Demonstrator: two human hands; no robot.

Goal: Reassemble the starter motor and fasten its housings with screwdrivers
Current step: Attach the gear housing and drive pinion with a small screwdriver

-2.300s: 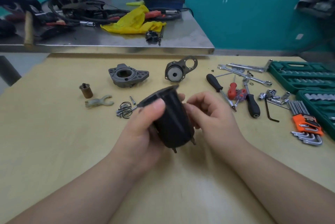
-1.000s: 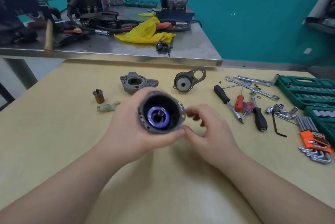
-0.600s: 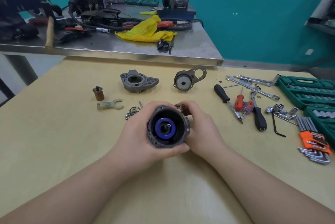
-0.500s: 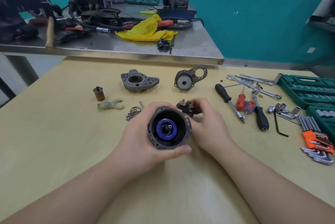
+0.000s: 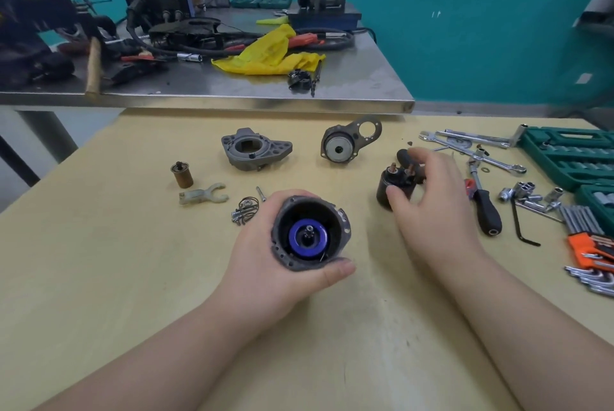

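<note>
Black motor housing [image 5: 310, 232] — blue ring [image 5: 307, 237] inside, yellow cloth [image 5: 269, 56]

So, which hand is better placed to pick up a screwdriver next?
The right hand: it is beside the black-handled screwdriver, though it holds a small black cylinder. The left hand grips the black round housing.

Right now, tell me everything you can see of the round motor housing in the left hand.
The motor housing is a dark cylindrical shell, looking like blackened metal with a worn grey rim. Its open end is tipped toward the camera, held above the wooden table. Small holes and a pale notch mark the rim. Deep inside sits a blue ring around a small metal shaft tip. The left hand grips it, fingers behind, thumb pressed on the lower rim. Nothing else touches it.
</note>
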